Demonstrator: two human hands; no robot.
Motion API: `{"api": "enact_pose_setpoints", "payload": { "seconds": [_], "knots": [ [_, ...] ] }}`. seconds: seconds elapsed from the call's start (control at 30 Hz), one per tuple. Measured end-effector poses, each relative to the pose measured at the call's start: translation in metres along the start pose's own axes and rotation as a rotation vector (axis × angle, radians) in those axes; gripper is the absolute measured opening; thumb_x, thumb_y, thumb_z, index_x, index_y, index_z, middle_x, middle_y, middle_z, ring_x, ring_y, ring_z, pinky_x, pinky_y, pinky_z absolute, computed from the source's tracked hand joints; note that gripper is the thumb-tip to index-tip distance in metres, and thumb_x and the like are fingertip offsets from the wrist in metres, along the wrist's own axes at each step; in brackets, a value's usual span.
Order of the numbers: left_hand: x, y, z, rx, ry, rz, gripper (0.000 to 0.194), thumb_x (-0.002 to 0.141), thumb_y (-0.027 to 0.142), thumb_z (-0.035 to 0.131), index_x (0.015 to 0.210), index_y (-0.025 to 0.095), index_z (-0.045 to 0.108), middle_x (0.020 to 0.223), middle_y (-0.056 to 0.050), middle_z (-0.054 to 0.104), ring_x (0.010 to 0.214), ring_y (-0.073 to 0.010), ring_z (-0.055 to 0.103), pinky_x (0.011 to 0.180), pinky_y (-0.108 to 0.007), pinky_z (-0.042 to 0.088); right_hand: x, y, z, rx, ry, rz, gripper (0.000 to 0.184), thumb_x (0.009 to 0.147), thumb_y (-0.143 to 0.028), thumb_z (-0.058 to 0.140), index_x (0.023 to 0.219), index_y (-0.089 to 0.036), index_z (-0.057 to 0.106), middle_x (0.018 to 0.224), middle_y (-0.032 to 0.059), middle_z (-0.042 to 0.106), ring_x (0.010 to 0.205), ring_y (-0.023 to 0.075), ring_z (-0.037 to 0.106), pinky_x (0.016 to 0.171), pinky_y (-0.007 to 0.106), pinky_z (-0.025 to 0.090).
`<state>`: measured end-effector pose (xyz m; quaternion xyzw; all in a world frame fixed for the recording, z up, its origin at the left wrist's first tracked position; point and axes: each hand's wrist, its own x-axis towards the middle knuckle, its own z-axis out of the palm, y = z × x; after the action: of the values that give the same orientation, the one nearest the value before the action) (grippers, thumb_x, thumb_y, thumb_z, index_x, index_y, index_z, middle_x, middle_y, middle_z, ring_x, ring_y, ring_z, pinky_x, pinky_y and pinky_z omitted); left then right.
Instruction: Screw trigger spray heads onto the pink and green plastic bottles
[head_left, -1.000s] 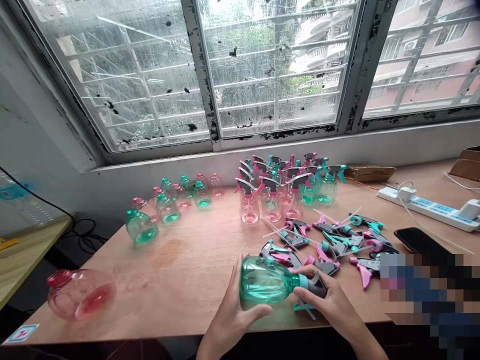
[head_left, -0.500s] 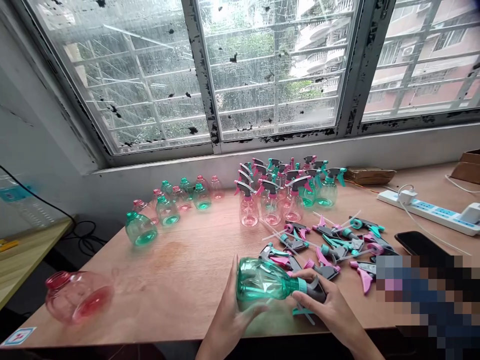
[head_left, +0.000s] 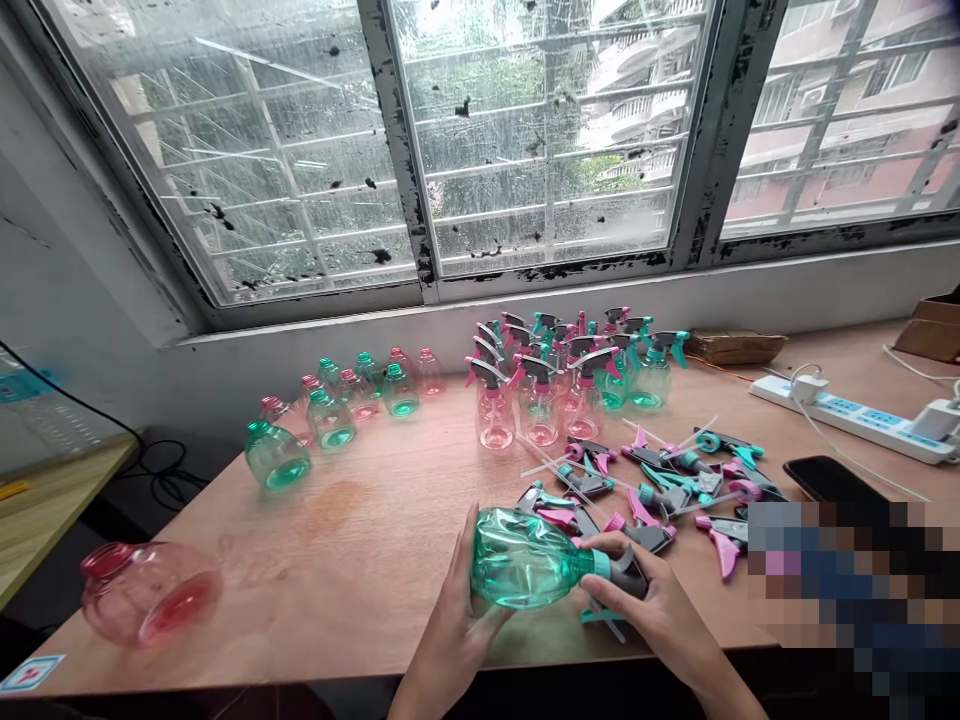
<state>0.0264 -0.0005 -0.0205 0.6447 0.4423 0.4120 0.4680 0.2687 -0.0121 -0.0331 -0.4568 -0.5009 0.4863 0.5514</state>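
A clear green spray bottle (head_left: 521, 560) lies on its side in the air above the front of the table, its neck pointing right. My left hand (head_left: 457, 615) is closed around the bottle's base end. At the neck, the fingers of my right hand (head_left: 652, 600) grip a grey trigger spray head (head_left: 627, 574) with a teal collar, which sits on the bottle's mouth. How far it is screwed on cannot be told. Just behind my hands, loose pink, teal and grey spray heads (head_left: 652, 535) with thin tubes lie in a heap.
Assembled pink and green spray bottles (head_left: 540, 400) crowd near the window wall. Headless bottles (head_left: 334, 420) stand to the left, and a large pink one (head_left: 150, 595) is at front left. A power strip (head_left: 855, 415), a phone (head_left: 836, 485) and a brown packet (head_left: 735, 347) occupy the right.
My left thumb, stretched out below the bottle before, has drawn in against it. The bottle has rolled slightly in my hands. The whole view has shifted a little.
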Motion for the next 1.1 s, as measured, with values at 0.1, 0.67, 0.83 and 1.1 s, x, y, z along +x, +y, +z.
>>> {"api": "enact_pose_setpoints", "payload": {
  "seconds": [0.1,0.67,0.83,1.1],
  "knots": [
    [-0.0012,0.0020,-0.0015,0.037,-0.015,-0.002,0.111,0.079,0.041,0.083,0.161,0.029,0.010,0.169,-0.009,0.020,0.155,-0.0345,0.018,0.128,-0.050,0.016,-0.0003,-0.0027,0.0004,-0.001,0.001,-0.016,0.035,0.075,-0.047,0.083,0.099,-0.022,0.076,0.081,-0.0008,0.066,0.065,0.0170,0.062,0.059,0.026,0.058],
    [-0.0023,0.0012,-0.0026,-0.014,-0.031,0.018,0.104,0.082,0.042,0.080,0.161,0.028,0.014,0.165,-0.010,0.032,0.153,-0.0365,0.025,0.127,-0.050,0.020,-0.0001,0.0027,-0.0037,-0.018,-0.037,-0.005,0.035,0.077,-0.045,0.082,0.103,-0.022,0.075,0.087,0.0006,0.068,0.067,0.0174,0.064,0.064,0.028,0.060],
    [-0.0026,0.0001,-0.0045,0.007,-0.036,0.022,0.095,0.086,0.043,0.077,0.160,0.029,0.020,0.166,-0.009,0.029,0.154,-0.0356,0.021,0.128,-0.051,0.017,0.0000,0.0032,-0.0041,-0.006,-0.042,-0.005,0.037,0.077,-0.046,0.083,0.103,-0.021,0.075,0.092,0.0018,0.066,0.068,0.0176,0.063,0.064,0.030,0.062],
    [-0.0042,-0.0040,-0.0041,0.015,-0.046,0.031,0.093,0.090,0.039,0.073,0.159,0.041,0.011,0.169,-0.003,0.020,0.154,-0.0343,0.022,0.128,-0.054,0.014,-0.0009,0.0038,-0.0012,0.055,-0.008,0.039,0.041,0.074,-0.050,0.083,0.103,-0.021,0.075,0.070,-0.0037,0.057,0.063,0.0182,0.060,0.061,0.033,0.064]
  ]
}}
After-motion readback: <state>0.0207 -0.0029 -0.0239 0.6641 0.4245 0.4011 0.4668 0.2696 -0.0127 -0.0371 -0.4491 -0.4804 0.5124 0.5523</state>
